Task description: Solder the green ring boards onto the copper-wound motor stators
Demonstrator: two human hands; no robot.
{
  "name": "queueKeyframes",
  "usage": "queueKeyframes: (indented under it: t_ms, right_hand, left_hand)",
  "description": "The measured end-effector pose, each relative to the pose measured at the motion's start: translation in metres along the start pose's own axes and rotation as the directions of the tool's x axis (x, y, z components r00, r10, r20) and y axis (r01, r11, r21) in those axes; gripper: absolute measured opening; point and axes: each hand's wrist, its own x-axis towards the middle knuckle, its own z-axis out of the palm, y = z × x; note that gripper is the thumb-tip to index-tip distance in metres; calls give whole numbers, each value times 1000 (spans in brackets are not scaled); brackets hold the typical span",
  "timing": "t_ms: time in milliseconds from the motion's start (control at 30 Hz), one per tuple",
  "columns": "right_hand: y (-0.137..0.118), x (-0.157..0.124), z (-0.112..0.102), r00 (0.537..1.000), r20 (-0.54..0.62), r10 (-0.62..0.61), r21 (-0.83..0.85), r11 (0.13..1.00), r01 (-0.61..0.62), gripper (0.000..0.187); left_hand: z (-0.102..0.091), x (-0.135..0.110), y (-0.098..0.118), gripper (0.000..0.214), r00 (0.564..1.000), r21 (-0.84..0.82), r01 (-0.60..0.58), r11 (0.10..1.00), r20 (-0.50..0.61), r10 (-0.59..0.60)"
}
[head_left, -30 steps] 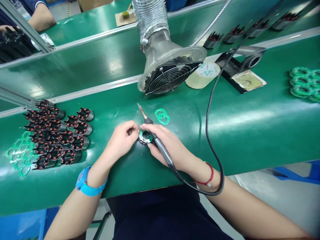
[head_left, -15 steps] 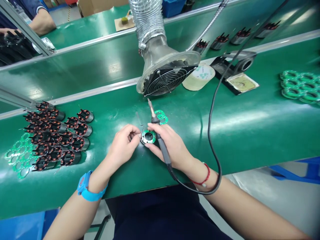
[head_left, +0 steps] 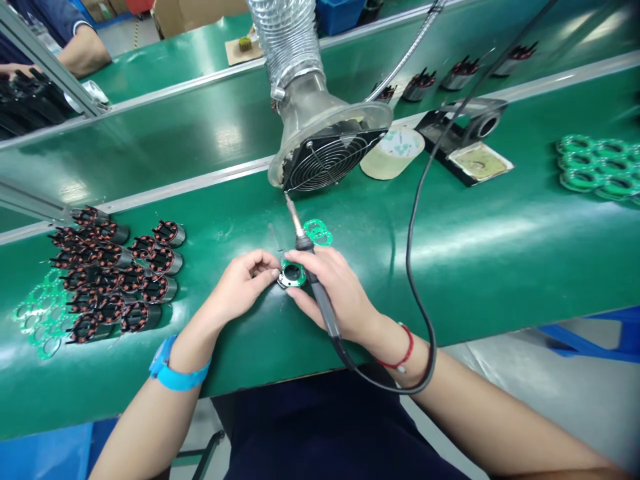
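Observation:
A small ring-shaped circuit board (head_left: 291, 283) with a dark round opening faces up between my hands, seemingly seated on a motor stator whose body is mostly hidden. My left hand (head_left: 245, 283) pinches at the board's left edge, thumb and forefinger together; any wire between them is too small to make out. In my right hand (head_left: 340, 290) is a soldering iron (head_left: 324, 307), its tip pointing away from me, beyond the board and just below the fan. The right thumb and a fingertip also rest against the board's right side. Loose green ring boards (head_left: 319, 233) lie just beyond.
Several wound stators (head_left: 143, 317) stand at the left beside a ring board panel (head_left: 37, 313). A fume extractor fan (head_left: 333, 163) hangs ahead, near a tape roll (head_left: 393, 155) and an iron stand (head_left: 470, 150). More ring boards (head_left: 595, 167) are stacked far right. The iron's cable (head_left: 413, 267) loops over my right forearm.
The view has shifted slightly, so most things appear a little further left. Both hands keep nearly the same pose around the board, and the iron stays in my right hand.

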Motion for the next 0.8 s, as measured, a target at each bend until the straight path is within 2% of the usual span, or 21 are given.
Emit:
queueKeyframes:
  t_ms: [133, 200, 467, 567, 667, 800]
  right_hand:
    - [-8, 5, 3, 992, 43, -120, 40, 992, 119, 43]
    - [-10, 8, 5, 992, 49, -116, 35, 993, 115, 41]
    - [-7, 9, 6, 999, -54, -5, -12, 1000, 4, 36]
    - [-4, 7, 6, 998, -57, 27, -36, 999, -29, 38]
    - [-3, 7, 6, 998, -37, 49, -60, 997, -51, 37]
    - [-5, 7, 7, 999, -16, 51, -72, 996, -52, 35]
  left_hand:
    - [6, 4, 0, 18, 999, -97, -3, 995, -34, 0]
    - [7, 4, 0, 20, 998, -86, -16, 996, -54, 11]
    - [11, -2, 7, 12, 994, 231, -82, 970, -55, 97]
    - [12, -3, 9, 10, 994, 282, -77, 956, -54, 96]
    - [12, -4, 8, 10, 997, 253, -44, 966, -55, 59]
    - [15, -4, 5, 13, 996, 127, 33, 991, -83, -22]
